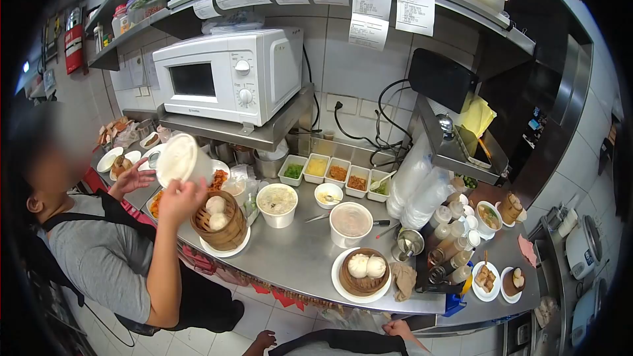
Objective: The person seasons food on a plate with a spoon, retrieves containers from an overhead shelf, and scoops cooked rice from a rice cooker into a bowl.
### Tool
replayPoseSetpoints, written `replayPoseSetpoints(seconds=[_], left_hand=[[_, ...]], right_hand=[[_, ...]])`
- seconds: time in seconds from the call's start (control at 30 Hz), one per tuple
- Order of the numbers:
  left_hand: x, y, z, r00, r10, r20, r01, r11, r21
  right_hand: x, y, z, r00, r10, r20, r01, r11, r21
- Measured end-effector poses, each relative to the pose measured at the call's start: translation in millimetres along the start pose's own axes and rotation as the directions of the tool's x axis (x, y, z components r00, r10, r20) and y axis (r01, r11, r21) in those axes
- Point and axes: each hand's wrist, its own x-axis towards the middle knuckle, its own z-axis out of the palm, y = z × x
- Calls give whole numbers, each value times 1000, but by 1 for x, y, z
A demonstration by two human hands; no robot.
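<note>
The fingers of the right hand (397,327), at five o'clock by the view's lower edge, look loosely bent, yet whether they are open or closed on something I cannot tell. Those of the left hand (265,339), between six and seven o'clock, are dark and small, and their state cannot be told either. Nearest the right hand are a crumpled brown cloth (403,281) and, at five o'clock, the round bamboo steamer (347,281) with two smooth, pale, domed buns (366,266), set on a glossy white plate (340,290). All of these rest on the brushed-metal worktop (297,250). Further in at five o'clock sits a round white tub (351,224), its top pale and slightly cloudy; at seven o'clock a second tub (277,207) holds a lumpy, creamy food.

At nine o'clock a co-worker (99,250) in a grey shirt grips a white round container (184,161), tilted above the worktop. Below it, at eight o'clock, stands a taller woven steamer (221,227) with white buns. Rectangular plastic trays (336,171) of shredded and chopped foods line up near the tiled wall. Slim, clear bottles (452,247) with pale caps cluster at four o'clock. The boxy white microwave (231,76) sits on a metal shelf (244,130) between ten and eleven o'clock.
</note>
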Motion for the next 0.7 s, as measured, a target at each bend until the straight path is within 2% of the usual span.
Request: replayPoseSetpoints(seconds=[0.03,0.07,0.13,0.23,0.33,0.37,0.43,0.5,0.53,0.57,0.6,0.63,0.67,0.7], left_hand=[[-26,28,-3,988,-119,-100,120,993,-3],[-22,20,-5,984,-144,-108,144,990,-11],[-11,-7,-8,988,-126,-86,129,991,29],[-5,-37,-18,988,-143,-65,151,976,160],[-3,-61,-22,991,-128,-50,137,932,336],[1,-69,-23,994,-98,-41,106,896,430],[15,-87,-22,1000,12,7,-13,744,668],[24,-94,-14,990,125,66,-120,494,861],[28,-95,-6,985,159,66,-129,422,897],[27,-87,-4,991,134,-10,-80,649,756],[20,-67,4,991,36,-125,14,925,379],[1,-36,13,978,-82,-193,74,996,-47],[-11,-17,20,966,-125,-225,71,969,-237],[-17,-5,30,961,-131,-244,58,957,-284]], right_hand=[[1,-10,1,999,-33,26,32,999,37],[2,-19,3,999,-53,-10,53,998,20],[4,-36,10,992,-94,-81,93,995,-16],[-1,-59,12,990,-132,-53,138,981,138],[35,-6,39,942,-320,105,294,932,211],[37,-6,38,920,-355,167,290,902,320],[41,-13,34,858,-432,279,241,817,524],[43,-16,30,816,-478,325,198,759,620],[44,-18,23,817,-463,343,171,763,623],[43,-24,14,816,-451,361,195,804,562],[41,-36,4,813,-446,374,227,835,500],[38,-51,-7,809,-444,385,261,858,442],[31,-73,-23,804,-411,429,293,903,315],[36,-77,-25,795,-401,456,264,904,336]])
